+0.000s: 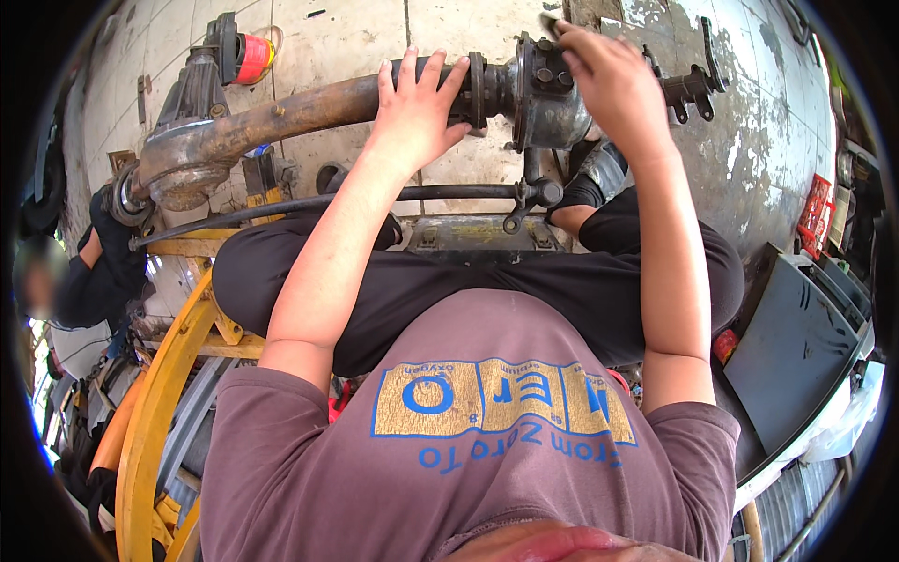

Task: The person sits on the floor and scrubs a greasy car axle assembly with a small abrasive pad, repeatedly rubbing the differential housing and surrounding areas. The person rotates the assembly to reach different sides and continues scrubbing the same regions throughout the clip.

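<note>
A rusty vehicle axle housing lies across in front of me, its bulging differential part to the left. On its tube, beside the bolted flange, my left hand rests with fingers spread, holding nothing. Farther right is a dark, greasy steering knuckle with bolt heads on its upper face. My right hand reaches over this knuckle with curled fingers. At its fingertips a small dark piece shows, too little of it to name. A dark tie rod runs below the axle, nearer me.
A red tin stands behind the differential. Yellow metal framework rises at the left, near another person. On the right are a red crate and a grey metal box. Tiled floor extends beyond the axle.
</note>
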Demonstrator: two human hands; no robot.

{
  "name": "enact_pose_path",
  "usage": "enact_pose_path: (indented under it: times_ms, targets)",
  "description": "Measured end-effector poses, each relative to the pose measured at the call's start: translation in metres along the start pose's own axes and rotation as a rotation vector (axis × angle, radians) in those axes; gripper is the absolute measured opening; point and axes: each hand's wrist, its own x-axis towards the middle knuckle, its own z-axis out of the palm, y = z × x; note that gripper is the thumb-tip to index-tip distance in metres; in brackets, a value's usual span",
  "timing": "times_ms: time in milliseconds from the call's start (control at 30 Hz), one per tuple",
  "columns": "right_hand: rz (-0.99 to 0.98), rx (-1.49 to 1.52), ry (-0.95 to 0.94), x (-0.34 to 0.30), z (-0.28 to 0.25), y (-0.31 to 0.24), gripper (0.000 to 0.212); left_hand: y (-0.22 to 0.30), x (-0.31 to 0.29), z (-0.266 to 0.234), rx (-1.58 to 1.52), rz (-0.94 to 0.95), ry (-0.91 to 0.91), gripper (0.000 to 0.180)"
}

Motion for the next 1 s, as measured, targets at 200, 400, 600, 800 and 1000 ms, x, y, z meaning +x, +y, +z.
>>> enact_pose_path:
  times_ms: [200,400,600,800,1000]
  targets:
    - [0.226,0.111,-0.380,0.022,-0.020,-0.018,0.030,-0.002,-0.004,0.001,-0.001,-0.012,-0.010,0.103]
    - [0.034,0.017,-0.166,0.018,0.002,-0.021,0.040,0.000,0.000,-0.005,0.012,-0.007,-0.037,0.103]
    - [0.127,0.088,-0.302,0.023,0.000,-0.018,0.040,0.000,-0.002,-0.007,-0.047,0.002,-0.018,0.104]
    - [0.034,-0.041,-0.255,0.017,-0.008,-0.039,0.040,0.001,-0.003,-0.009,-0.047,-0.010,-0.053,0.104]
    - [0.075,0.053,-0.178,0.014,-0.001,-0.030,0.030,0.001,-0.002,-0.008,-0.065,-0.011,-0.018,0.104]
